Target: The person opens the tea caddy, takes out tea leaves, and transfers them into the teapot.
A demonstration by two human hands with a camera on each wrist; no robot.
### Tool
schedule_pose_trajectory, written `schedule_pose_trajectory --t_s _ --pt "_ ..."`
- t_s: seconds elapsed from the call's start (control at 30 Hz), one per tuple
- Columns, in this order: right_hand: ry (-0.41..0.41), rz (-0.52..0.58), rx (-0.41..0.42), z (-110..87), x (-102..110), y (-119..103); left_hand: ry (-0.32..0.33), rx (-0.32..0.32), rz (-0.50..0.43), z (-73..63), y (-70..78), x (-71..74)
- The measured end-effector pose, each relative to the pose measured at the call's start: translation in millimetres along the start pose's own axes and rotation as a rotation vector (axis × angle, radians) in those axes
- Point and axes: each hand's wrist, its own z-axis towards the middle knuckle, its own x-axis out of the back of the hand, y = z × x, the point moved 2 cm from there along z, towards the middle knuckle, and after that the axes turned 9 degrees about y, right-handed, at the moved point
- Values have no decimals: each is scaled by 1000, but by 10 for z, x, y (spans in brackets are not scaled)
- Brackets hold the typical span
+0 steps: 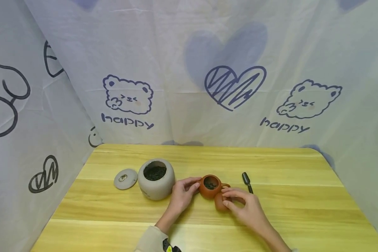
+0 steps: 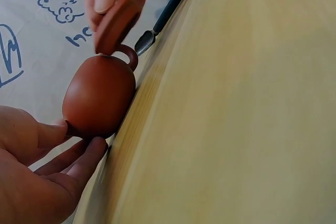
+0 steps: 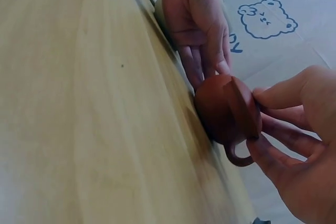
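Note:
A small reddish-brown clay teapot (image 1: 207,193) stands uncovered on the table, dark tea leaves (image 1: 210,185) visible inside. At its left side my left hand (image 1: 182,194) holds it, thumb and fingers about the spout end, as the left wrist view shows. My right hand (image 1: 248,209) pinches the matching teapot lid (image 3: 242,107) between thumb and fingers. The lid is tilted on edge beside the pot's rim, near the handle (image 2: 127,56); whether it touches the pot, I cannot tell. The lid's knob is hidden by the fingers.
Left of the hands is a round grey jar (image 1: 157,189) of dark tea leaves. Its grey lid (image 1: 126,179), with a ring on top, lies beside it. A dark-handled tea scoop (image 1: 246,180) lies right of the teapot. Printed cloth (image 1: 176,70) hangs behind the wooden table (image 1: 97,210).

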Motion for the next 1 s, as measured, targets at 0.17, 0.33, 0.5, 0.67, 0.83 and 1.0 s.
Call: schedule_pose_trajectory --t_s 0.17,0.33,0.5,0.67,0.83,1.0 --pt "35 14 39 43 -2 -75 22 2 -5 0 20 -30" --pt "56 -16 62 128 -29 -118 35 1 23 2 10 -32" --pt "67 -26 60 204 -76 -132 31 -2 30 6 14 -31" --pt "81 -20 85 270 -133 -142 31 -6 33 4 17 -26" --pt "78 -37 86 325 -191 -162 32 -11 24 -7 15 -11" --pt "59 -33 80 376 -247 -177 31 -2 29 5 16 -8"
